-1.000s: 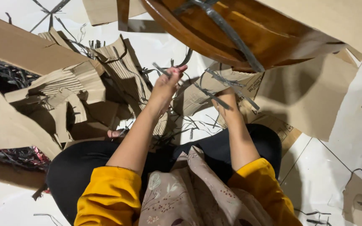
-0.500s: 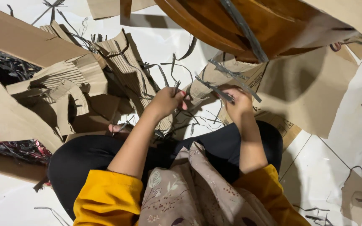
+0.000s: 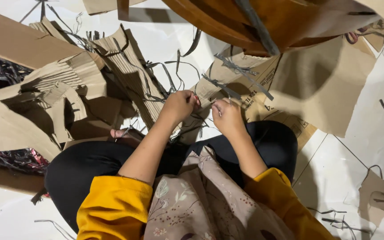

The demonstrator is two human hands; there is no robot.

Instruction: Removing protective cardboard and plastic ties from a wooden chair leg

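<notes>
**Two hands and thin grey strips on a messy floor**

White floor tiles (image 3: pixel 334 178) lie under lots of torn brown cardboard (image 3: pixel 125 71). Some of the cardboard is wavy inside. Thin grey strips (image 3: pixel 241 73) are scattered all over, on the floor and on the cardboard. A round brown wooden thing (image 3: pixel 263 22) hangs over the top of the view.

A person sits on the floor with legs in black trousers (image 3: pixel 81 169). They wear yellow sleeves (image 3: pixel 112 209) and a light cloth with small flowers (image 3: pixel 205 200) lies on their lap.

The left hand (image 3: pixel 178 106) is closed up, with fingers curled tight. It pinches the end of some grey strips near a bit of red. The right hand (image 3: pixel 227 116) is just beside it, and the two hands almost touch. Its fingers are also bent in and pinch a thin strip. The strips in the hands run up and away toward a flat piece of cardboard (image 3: pixel 321 89) in front of the knees.

A dark shiny pile (image 3: pixel 14 158) sits at the left, partly under the cardboard.
</notes>
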